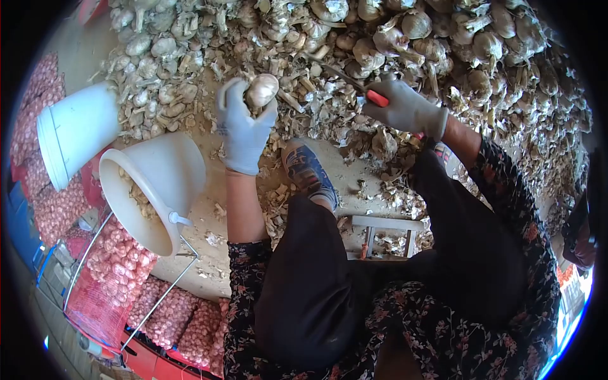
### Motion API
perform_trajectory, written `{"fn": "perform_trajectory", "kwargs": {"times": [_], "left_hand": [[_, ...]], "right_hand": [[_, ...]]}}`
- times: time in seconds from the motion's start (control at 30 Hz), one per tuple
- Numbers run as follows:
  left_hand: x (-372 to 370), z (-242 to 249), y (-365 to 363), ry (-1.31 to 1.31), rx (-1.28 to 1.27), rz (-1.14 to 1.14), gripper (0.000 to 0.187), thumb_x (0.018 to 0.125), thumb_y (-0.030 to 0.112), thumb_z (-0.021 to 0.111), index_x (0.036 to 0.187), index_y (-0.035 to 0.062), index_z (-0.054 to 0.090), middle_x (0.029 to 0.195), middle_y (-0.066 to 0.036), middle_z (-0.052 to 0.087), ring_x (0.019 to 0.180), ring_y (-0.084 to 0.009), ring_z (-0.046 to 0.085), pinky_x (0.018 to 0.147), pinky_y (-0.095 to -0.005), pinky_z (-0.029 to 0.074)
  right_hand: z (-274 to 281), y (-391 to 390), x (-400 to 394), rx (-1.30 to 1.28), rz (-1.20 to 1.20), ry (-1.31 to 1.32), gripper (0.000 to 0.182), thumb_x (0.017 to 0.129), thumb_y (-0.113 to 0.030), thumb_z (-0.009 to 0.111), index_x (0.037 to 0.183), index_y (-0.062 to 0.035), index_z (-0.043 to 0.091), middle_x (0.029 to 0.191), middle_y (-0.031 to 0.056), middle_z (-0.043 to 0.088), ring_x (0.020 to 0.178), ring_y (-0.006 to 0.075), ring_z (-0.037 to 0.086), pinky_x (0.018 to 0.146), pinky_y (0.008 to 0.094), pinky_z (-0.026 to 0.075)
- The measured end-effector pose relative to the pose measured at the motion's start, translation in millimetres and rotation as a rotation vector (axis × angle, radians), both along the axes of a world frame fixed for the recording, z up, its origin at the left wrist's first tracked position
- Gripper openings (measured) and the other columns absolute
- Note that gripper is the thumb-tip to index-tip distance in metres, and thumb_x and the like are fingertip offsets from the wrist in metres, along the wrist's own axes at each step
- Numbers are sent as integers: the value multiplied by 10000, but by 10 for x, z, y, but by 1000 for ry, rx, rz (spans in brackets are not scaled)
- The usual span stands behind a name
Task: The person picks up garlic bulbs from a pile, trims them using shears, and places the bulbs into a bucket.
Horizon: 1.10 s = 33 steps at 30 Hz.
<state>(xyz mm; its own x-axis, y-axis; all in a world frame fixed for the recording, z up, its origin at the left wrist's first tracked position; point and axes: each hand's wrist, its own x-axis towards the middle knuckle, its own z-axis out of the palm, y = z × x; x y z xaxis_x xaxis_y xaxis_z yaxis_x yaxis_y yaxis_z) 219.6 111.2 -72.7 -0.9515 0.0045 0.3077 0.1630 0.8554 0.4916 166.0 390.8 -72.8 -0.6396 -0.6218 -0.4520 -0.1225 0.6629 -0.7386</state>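
My left hand [246,130], in a pale work glove, grips a garlic bulb [263,90] between thumb and fingers; a stem seems to stick out toward the lower right. My right hand [405,109], also gloved, is closed around the red handle of a knife [345,77]. Its thin dark blade points up and left over the garlic, apart from the bulb in my left hand. Beyond both hands spreads a large heap of garlic [418,25] with dry stems. Loose skins and stem pieces [316,107] cover the floor between the hands.
Left of my left arm a white bucket [183,161] lies tipped, with some garlic inside. Another white bucket [82,130] is behind it. Red mesh sacks of garlic [114,266] line the left side, near a metal frame [171,288]. A low metal stool [387,223] shows between my legs.
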Motion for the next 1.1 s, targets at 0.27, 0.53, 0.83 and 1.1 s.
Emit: {"fn": "perform_trajectory", "kwargs": {"times": [0.27,0.53,0.83,1.1], "left_hand": [[186,-105,171,-453,1600,301,291,832,130,592,1102,61,508,858,-48,590,613,-91,535,469,-177,388],[87,173,385,-484,1552,123,490,806,54,606,1262,40,427,913,-81,597,600,-99,530,446,-180,380],[62,112,369,-448,959,67,636,688,65,750,1235,-4,434,1043,-131,584,912,-162,592,795,-278,500],[98,-23,241,-387,610,-27,629,649,164,789,1169,-20,487,1036,-125,602,926,-184,599,817,-319,496]], "right_hand": [[159,-23,264,25,36,44,335,827,-267,614,979,-10,461,713,212,566,736,387,604,660,445,469],[199,-30,248,303,208,456,453,831,-340,604,1068,6,432,883,189,562,806,349,602,692,436,488],[411,-54,189,300,184,637,453,814,-320,615,1091,-3,449,895,154,565,812,302,590,707,424,465],[262,-173,225,446,381,628,568,775,-408,663,1095,11,452,909,154,586,844,277,620,765,414,482]]}}
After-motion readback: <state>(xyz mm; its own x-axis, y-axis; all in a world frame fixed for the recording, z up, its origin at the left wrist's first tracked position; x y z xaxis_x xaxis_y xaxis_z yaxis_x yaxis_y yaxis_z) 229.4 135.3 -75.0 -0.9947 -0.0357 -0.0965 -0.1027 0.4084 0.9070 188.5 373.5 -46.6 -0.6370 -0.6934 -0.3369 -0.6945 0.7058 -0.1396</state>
